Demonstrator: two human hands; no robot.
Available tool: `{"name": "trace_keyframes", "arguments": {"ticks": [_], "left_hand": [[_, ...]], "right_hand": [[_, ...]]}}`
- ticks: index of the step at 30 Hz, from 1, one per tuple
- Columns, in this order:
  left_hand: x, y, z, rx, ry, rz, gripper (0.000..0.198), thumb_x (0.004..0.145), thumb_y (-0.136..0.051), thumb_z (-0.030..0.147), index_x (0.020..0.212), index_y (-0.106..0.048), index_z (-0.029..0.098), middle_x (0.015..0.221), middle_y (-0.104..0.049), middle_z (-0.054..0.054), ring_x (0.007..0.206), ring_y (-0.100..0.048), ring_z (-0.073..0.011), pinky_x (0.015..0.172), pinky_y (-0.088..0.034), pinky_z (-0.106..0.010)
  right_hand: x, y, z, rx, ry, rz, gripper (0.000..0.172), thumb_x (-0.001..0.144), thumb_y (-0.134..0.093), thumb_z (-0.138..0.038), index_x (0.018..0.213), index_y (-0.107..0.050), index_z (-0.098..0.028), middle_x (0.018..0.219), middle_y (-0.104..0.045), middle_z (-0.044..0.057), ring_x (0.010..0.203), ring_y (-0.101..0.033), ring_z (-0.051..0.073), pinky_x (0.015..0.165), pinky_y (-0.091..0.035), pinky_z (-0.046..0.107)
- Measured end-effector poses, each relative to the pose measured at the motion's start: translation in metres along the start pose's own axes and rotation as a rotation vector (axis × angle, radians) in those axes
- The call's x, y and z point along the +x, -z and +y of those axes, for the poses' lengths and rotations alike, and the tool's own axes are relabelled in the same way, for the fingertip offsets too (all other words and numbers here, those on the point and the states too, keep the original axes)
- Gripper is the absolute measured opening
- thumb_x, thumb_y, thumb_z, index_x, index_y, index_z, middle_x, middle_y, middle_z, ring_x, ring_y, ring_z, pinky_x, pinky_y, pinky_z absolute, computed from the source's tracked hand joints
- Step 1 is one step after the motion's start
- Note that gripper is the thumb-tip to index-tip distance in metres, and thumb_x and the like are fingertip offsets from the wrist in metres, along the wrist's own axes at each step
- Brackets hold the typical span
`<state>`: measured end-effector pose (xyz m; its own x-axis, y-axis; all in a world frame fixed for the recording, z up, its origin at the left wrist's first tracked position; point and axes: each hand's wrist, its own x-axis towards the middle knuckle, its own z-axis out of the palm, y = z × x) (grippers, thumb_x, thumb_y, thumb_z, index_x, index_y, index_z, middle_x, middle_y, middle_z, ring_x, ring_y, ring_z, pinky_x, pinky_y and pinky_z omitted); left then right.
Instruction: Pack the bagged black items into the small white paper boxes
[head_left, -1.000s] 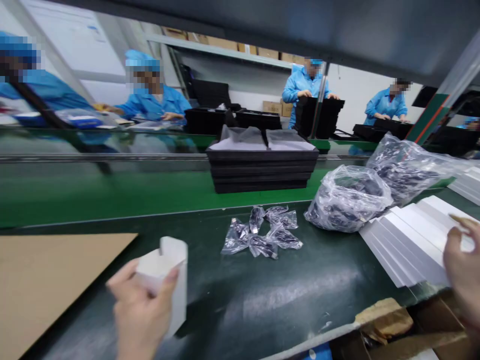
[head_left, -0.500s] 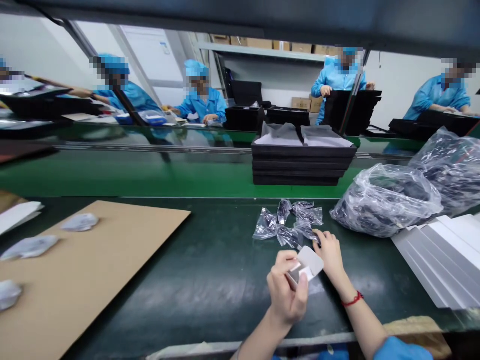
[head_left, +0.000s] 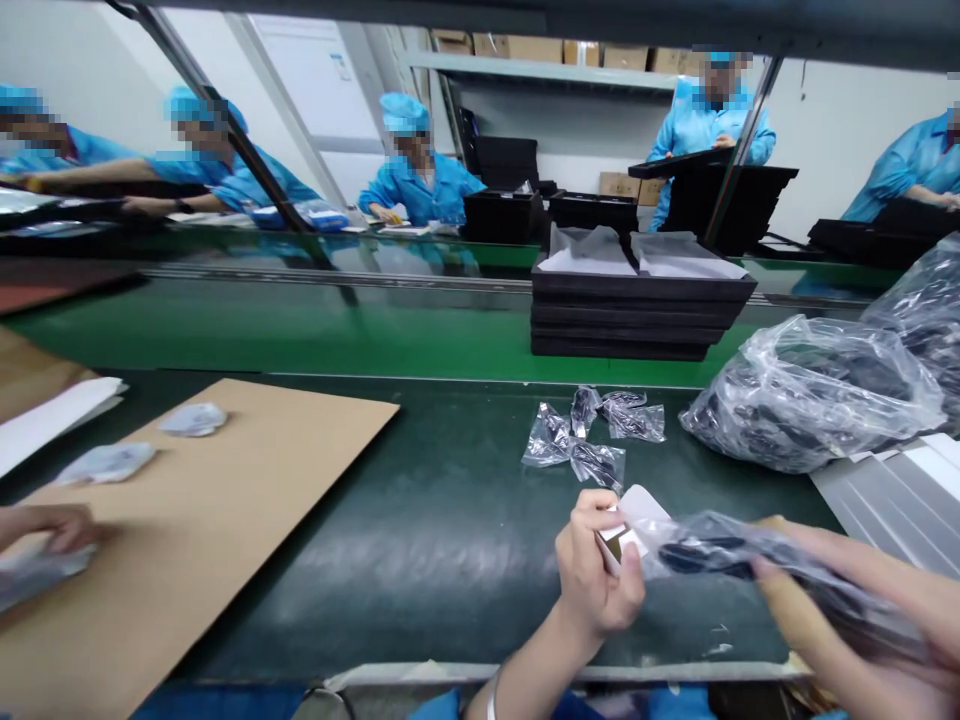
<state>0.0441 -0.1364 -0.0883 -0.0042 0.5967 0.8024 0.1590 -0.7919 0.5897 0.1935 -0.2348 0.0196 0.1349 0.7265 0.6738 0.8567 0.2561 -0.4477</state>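
My left hand [head_left: 600, 570] is closed round a small white box [head_left: 626, 530] whose flap stands open. At its right, my right hand [head_left: 795, 580], blurred by motion, grips a clear plastic bag with a black cable [head_left: 705, 550]; the bag's left end reaches the box's open flap. Beyond the hands, several bagged cables [head_left: 596, 462] lie on the dark green work surface [head_left: 450, 520].
A brown board [head_left: 247, 480] at the left bears bagged items, one touched by another person's hand [head_left: 52, 530]. Black trays [head_left: 637, 315] are stacked on the green belt [head_left: 337, 330]. A large plastic bag [head_left: 817, 400] and grey sheets [head_left: 892, 500] lie right. Co-workers stand across.
My right hand has lifted a bagged cable off the pile and drawn it right, beside the box. Another person's hand has come in at the left. The view has shifted slightly.
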Motion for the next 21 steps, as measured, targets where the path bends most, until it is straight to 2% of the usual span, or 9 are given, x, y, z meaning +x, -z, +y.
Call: {"name": "trace_keyframes", "arguments": {"ticks": [2,4,7,12,15,18,21], "left_hand": [[-0.001,0.001,0.0,0.016,0.012,-0.015,0.017,0.096,-0.042,0.037,0.098,-0.046,0.021,0.084,-0.057,-0.005,0.067,-0.063,-0.0183,0.055,-0.049,-0.028],[-0.002,0.003,-0.001,0.003,0.035,-0.019,0.022,0.096,-0.042,0.042,0.098,-0.045,0.021,0.085,-0.057,-0.006,0.067,-0.063,-0.0183,0.054,-0.049,-0.028],[-0.001,0.005,0.0,-0.039,0.017,-0.011,0.023,0.093,-0.046,0.043,0.099,-0.044,0.021,0.081,-0.056,-0.004,0.066,-0.062,-0.0183,0.054,-0.05,-0.028],[0.003,0.001,0.0,-0.034,-0.05,-0.016,0.037,0.077,-0.061,0.036,0.106,-0.044,0.021,0.077,-0.055,-0.002,0.066,-0.063,-0.0207,0.055,-0.053,-0.031],[-0.001,-0.002,-0.002,-0.003,-0.039,0.008,0.047,0.077,-0.063,0.04,0.114,-0.044,0.02,0.082,-0.058,-0.004,0.065,-0.064,-0.0197,0.053,-0.054,-0.03],[-0.008,-0.005,-0.005,0.086,0.006,0.095,0.057,0.08,-0.067,0.045,0.125,-0.043,0.019,0.092,-0.06,-0.006,0.067,-0.066,-0.0183,0.054,-0.056,-0.028],[-0.011,-0.006,-0.006,0.094,0.0,0.108,0.061,0.082,-0.069,0.045,0.13,-0.042,0.018,0.099,-0.059,-0.009,0.072,-0.068,-0.0188,0.059,-0.058,-0.028]], "right_hand": [[0.018,-0.01,-0.019,-0.071,0.196,0.011,0.006,0.091,-0.059,-0.029,0.089,-0.063,-0.024,0.071,-0.073,0.001,0.052,-0.066,0.013,0.051,-0.051,0.019],[0.031,-0.021,-0.03,-0.11,0.296,-0.024,0.015,0.094,-0.053,-0.024,0.081,-0.06,-0.022,0.067,-0.072,0.001,0.051,-0.066,0.011,0.047,-0.049,0.017],[0.037,-0.03,-0.033,-0.137,0.32,-0.094,0.024,0.096,-0.049,-0.025,0.076,-0.06,-0.02,0.067,-0.072,0.002,0.051,-0.066,0.01,0.046,-0.047,0.016],[0.037,-0.034,-0.03,-0.164,0.338,-0.07,0.028,0.098,-0.046,-0.024,0.076,-0.063,-0.019,0.07,-0.072,0.003,0.053,-0.065,0.009,0.05,-0.047,0.016],[0.038,-0.04,-0.034,-0.213,0.352,-0.064,0.035,0.1,-0.04,-0.023,0.076,-0.066,-0.02,0.067,-0.071,0.001,0.049,-0.062,0.008,0.049,-0.045,0.018],[0.036,-0.052,-0.039,-0.297,0.312,0.04,0.035,0.101,-0.041,-0.024,0.078,-0.066,-0.017,0.067,-0.071,0.002,0.047,-0.061,0.008,0.049,-0.044,0.019],[0.031,-0.063,-0.041,-0.371,0.286,0.161,0.028,0.099,-0.048,-0.025,0.081,-0.066,-0.014,0.064,-0.07,0.002,0.048,-0.062,0.008,0.052,-0.044,0.02]]}}
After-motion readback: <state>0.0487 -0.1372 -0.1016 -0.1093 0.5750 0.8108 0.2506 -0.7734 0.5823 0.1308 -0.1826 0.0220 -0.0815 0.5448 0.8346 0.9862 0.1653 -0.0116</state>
